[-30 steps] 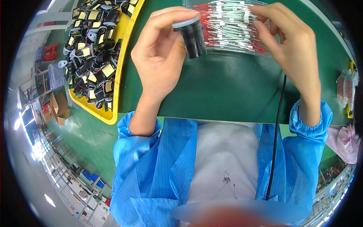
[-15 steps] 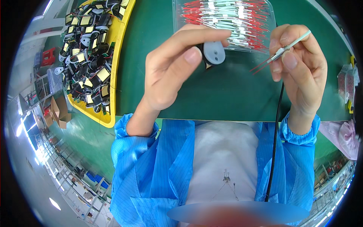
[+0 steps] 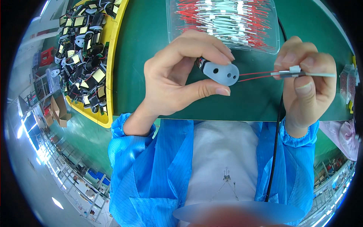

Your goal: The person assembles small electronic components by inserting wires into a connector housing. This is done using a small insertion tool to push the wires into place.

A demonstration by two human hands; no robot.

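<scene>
Grey plastic, smooth and rounded, faces up on the grey-ended part (image 3: pixel 223 73) that I pinch in my left hand (image 3: pixel 166 75), over the tabletop (image 3: pixel 140 41), on my side of the clear box (image 3: pixel 171 19). My left thumb lies along its lower edge while the fingers close on the upper one, I'd say so that the holed end is turned toward my eyes and its right side is free. In my right hand (image 3: pixel 308 89) the fingers and thumb pinch a thin lead (image 3: pixel 289 75) by its sleeve, which seems a good place, since the two red wires (image 3: pixel 257 73) stick out level toward the part. Whether their tips touch its edge or stop just short, I can't tell from this angle. More leads (image 3: pixel 227 19) lie crosswise in the box, ahead of me, and similar parts (image 3: pixel 83 56) heap in the yellow bin (image 3: pixel 115 49) on my left, both perhaps placed for easy reach. The grey end is a long oval with one larger dark hole and two smaller ones near its tip; behind it, a black body is mostly hidden by my hand
</scene>
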